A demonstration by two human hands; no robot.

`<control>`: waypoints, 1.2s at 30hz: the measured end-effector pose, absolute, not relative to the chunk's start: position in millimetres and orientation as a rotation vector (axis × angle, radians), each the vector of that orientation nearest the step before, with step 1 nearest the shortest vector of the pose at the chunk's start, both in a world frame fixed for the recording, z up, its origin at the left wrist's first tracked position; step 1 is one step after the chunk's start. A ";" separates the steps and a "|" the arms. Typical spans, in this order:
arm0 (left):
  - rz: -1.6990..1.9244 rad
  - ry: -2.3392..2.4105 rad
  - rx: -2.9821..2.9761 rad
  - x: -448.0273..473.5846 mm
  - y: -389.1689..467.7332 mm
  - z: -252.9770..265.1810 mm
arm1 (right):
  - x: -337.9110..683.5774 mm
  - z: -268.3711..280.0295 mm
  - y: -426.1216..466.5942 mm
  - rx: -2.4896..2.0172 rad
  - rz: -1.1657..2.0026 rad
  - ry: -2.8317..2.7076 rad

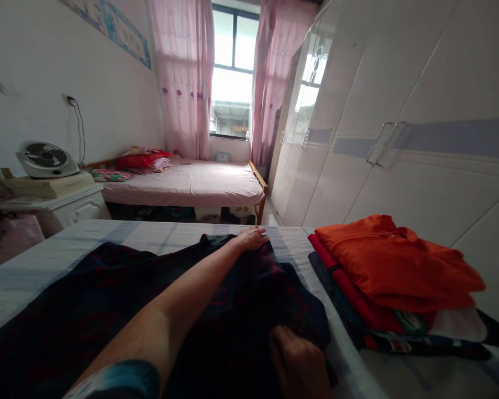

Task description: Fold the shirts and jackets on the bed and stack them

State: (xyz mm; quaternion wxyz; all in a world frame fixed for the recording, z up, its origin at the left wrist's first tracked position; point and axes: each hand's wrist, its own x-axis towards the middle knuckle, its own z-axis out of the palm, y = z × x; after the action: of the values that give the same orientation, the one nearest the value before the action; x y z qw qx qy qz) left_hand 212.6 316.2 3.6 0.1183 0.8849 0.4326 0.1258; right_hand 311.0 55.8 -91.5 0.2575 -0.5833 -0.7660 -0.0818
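A dark navy garment with a faint dark red pattern lies spread over the near bed, its far edge raised in soft folds. My left hand reaches across to that far edge and rests on the cloth, its fingers stretched out to the right. Closer to me, my right hand is curled in a pinch on the right part of the garment; its fingertips are partly hidden and in shadow. To the right sits a stack of folded clothes, an orange garment on top and a red one beneath it.
Under the clothes is a pale checked bed sheet. A second bed with pink bedding stands beyond, near the window. White wardrobes line the right side. A small fan sits on a cabinet at left.
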 end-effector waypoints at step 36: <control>0.868 1.800 1.753 -90.2 91.1 17.2 | 305.5 -68.4 44.2 -1.687 -0.215 -2.072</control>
State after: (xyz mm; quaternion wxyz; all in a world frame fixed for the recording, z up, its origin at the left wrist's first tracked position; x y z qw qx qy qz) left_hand -90.2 91.1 17.2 0.2393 0.6402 0.6574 0.3172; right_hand 305.5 44.2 -68.4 0.2286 -0.6126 -0.7526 -0.0780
